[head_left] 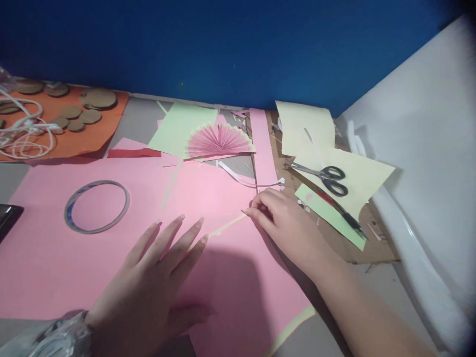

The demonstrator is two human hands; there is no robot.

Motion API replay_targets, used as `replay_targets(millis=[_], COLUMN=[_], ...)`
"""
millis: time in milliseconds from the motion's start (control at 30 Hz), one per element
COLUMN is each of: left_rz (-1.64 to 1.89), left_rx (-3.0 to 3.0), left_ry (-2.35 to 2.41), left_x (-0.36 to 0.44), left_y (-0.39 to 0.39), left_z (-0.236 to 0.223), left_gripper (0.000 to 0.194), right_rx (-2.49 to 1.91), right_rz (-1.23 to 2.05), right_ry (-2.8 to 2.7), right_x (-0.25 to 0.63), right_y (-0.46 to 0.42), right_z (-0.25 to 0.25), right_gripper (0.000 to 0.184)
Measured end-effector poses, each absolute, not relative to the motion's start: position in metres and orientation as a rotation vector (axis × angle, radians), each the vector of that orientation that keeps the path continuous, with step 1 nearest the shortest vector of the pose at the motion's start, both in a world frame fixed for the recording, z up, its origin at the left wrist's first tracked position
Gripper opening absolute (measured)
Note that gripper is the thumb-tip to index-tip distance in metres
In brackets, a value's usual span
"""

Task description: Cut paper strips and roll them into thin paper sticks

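Observation:
My left hand [152,277] lies with fingers spread on a large sheet of pink paper [141,188]. Its index and middle fingertips are close to a thin pale yellow strip [228,224], which runs across the sheet. At the other end of this strip, the thumb and forefinger of my right hand [277,213] are pinched together on it. Whether the strip is stuck down along its length, I cannot tell. A pink pleated paper fan [219,141] with a pale scalloped edge stands beyond the hands. A narrow white strip [236,176] curls just in front of it.
A roll of tape [67,213] sits on the pink sheet at left. Black-handled scissors [325,178] and a black pen [351,223] lie at right among cream and green papers. Cardboard discs [98,98] and a white cable [28,124] rest on orange paper. A blue wall [238,49] bounds the back.

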State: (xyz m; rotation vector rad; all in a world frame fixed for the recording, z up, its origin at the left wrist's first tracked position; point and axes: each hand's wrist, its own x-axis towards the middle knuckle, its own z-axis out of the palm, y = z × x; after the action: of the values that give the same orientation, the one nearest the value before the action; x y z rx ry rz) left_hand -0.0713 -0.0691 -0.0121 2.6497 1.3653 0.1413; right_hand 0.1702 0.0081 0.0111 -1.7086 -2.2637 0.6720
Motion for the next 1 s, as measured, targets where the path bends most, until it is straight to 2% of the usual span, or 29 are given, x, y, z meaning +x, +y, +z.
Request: replay_targets(millis=[767, 1000], left_rz=[0.125, 0.091], left_rx=[2.635, 2.654], left_ry=[1.359, 1.341], left_x=[-0.0709, -0.0703], left_y=[-0.0679, -0.0666], left_z=[-0.0125, -0.0112], left_gripper=[0.078, 0.078], right_rx=[-1.702, -1.724], right_rz=[0.597, 0.573], right_ry=[-2.304, -2.238], right_x=[0.1684, 0.1682], right_y=[0.0074, 0.0053], right_z=[0.0084, 0.0038], right_gripper=[0.016, 0.006])
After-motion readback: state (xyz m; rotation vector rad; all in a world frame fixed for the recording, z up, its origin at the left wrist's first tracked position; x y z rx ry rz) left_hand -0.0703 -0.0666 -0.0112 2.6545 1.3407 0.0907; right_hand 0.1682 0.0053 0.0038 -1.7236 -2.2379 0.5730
